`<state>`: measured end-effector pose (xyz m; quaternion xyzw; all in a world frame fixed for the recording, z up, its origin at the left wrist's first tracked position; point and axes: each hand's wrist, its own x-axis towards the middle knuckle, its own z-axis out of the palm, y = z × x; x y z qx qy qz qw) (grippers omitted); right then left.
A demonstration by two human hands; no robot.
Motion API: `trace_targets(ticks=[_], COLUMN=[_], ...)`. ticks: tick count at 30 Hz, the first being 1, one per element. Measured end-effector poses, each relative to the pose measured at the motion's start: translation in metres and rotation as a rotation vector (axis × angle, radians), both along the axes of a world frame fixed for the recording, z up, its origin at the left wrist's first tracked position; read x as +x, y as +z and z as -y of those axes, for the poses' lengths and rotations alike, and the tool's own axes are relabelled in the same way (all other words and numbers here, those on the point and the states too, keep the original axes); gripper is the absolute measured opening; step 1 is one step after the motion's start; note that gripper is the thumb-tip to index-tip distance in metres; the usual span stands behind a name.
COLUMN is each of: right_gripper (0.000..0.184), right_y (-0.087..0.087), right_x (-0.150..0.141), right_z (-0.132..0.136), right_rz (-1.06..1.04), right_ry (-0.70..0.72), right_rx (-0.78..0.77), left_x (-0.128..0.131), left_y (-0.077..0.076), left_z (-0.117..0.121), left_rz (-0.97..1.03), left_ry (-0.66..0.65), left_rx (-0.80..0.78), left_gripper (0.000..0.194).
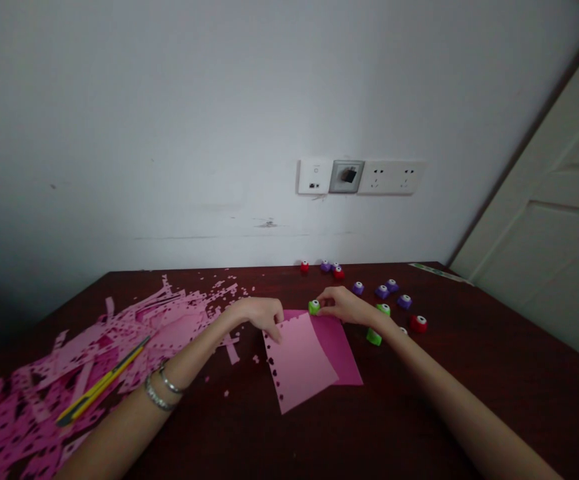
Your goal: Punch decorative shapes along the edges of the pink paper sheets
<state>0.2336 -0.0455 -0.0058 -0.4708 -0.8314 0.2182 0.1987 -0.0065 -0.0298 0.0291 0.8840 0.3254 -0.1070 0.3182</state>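
My left hand (265, 316) pinches the upper left part of a light pink sheet of paper (300, 363), whose left edge has a row of punched holes. Beneath it lies a darker pink sheet (342, 353), showing at the right and along the top. Fingers of my right hand (340, 305) are closed on a small green craft punch (314, 307) at the light sheet's top edge. Whether paper sits in the punch's slot I cannot tell. More green punches (374, 337) lie near my right wrist, partly behind the forearm.
Punched pink strips and scraps (169, 330) heap on the left, with a yellow utility knife (104, 383) on top. Several purple punches (382, 291) and red punches (418, 324) stand at the back and right. A ruler-like strip (442, 273) lies by the wall.
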Motion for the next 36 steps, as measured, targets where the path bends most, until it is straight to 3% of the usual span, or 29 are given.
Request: trace_targets(ticks=[8,12,15,20,26,29,32,36], right_gripper=[0.017,0.027,0.029,0.034,0.018,0.017,0.016,0.018], right_y=[-0.005,0.008,0.021,0.023,0.007,0.003,0.002,0.003], right_x=[-0.007,0.000,0.002,-0.001,-0.002,-0.002,-0.001,0.003], right_z=[0.000,0.003,0.014,0.030,0.025,0.022,0.021,0.019], right_rz=[0.045,0.041,-0.005,-0.027,-0.102,-0.096,-0.072,-0.043], right_ry=[0.027,-0.045,-0.076,0.077,0.066,0.049,-0.010,-0.129], right_rx=[0.002,-0.026,-0.166,-0.503,-0.541,-0.545,-0.527,-0.476], left_x=[0.003,0.004,0.006,0.009,0.010,0.010,0.011,0.012], left_y=[-0.004,-0.005,-0.004,-0.007,-0.014,-0.017,-0.023,-0.031], left_z=[0.000,0.001,0.002,0.001,-0.003,-0.005,-0.007,-0.010], left_rz=[-0.029,-0.028,-0.004,0.010,0.059,0.109,0.160,0.214], left_ry=[-0.064,-0.094,-0.151,-0.184,-0.182,-0.129,0.026,0.155], left_rx=[-0.050,-0.038,-0.045,-0.054,-0.023,-0.028,-0.042,-0.050], left_gripper=[0.031,0.033,0.035,0.034,0.038,0.030,0.009,0.011])
